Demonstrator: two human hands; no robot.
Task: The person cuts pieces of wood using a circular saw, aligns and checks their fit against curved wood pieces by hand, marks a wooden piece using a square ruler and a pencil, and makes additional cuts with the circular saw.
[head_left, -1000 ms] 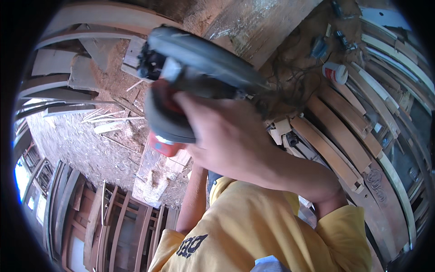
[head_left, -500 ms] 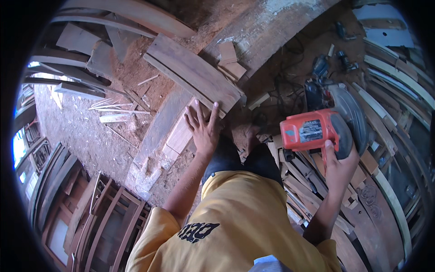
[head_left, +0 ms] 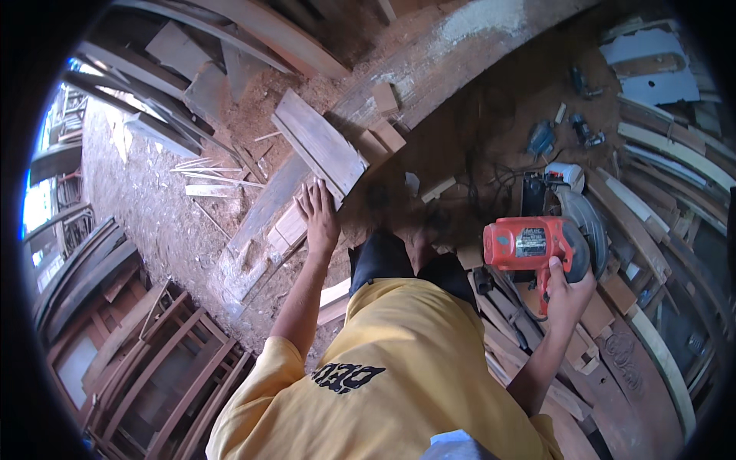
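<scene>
My right hand (head_left: 567,295) is wrapped round the handle of a red circular saw (head_left: 527,242). The saw is held up at my right, with its dark round guard (head_left: 589,230) on the far side from my body. On the left, my left hand (head_left: 319,218) lies flat with fingers stretched out, by the near end of a brown board (head_left: 322,144). Its fingertips rest at the board's lower edge, beside a paler wood piece (head_left: 287,228). Both pieces lie on a long, worn plank (head_left: 429,73) that runs diagonally ahead of me.
Small wood offcuts (head_left: 385,138) sit on the plank beyond the board. Thin sticks (head_left: 215,176) and sawdust cover the floor at left. Blue power tools (head_left: 541,138) and dark cables (head_left: 491,180) lie at right. Stacked timber (head_left: 644,230) and wooden frames (head_left: 165,368) flank both sides.
My left hand has slid left and toward me along the wood, and the board looks turned and shifted. The saw stays in my right hand, a little lower. The whole view has shifted slightly.
</scene>
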